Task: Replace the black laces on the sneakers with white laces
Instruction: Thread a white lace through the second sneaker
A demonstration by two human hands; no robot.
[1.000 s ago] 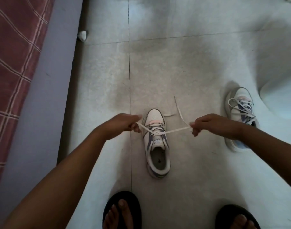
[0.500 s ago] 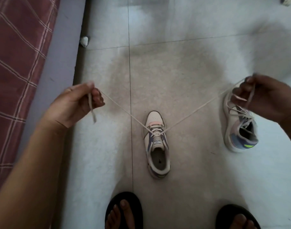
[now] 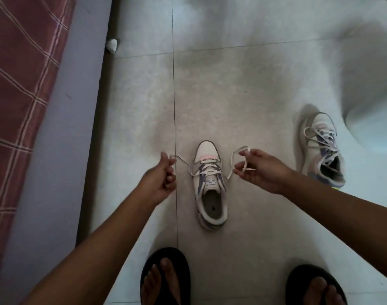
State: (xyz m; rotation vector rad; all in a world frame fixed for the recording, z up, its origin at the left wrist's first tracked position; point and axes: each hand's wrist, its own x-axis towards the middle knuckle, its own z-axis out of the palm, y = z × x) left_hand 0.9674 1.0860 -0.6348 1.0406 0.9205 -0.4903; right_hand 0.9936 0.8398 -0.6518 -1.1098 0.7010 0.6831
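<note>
Both hands have dropped back in from their wide pull, and the lace [image 3: 183, 162] now hangs slack. The left hand [image 3: 160, 179] pinches one end and the right hand [image 3: 257, 170] grips the other, looped over its fingers. The sneaker [image 3: 210, 183] sits on the floor [image 3: 243, 84] between them, only its lower eyelets threaded. Best to match both ends in length, then feed each tip through the next eyelet without twisting.

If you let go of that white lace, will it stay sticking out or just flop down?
It would probably flop. The white lace already curves and loops loosely between the sneaker and the right hand, so it looks soft, not stiff. It also seems very light: the left hand holds its end with only a pinch, and the shoe likely won't tip.
</note>
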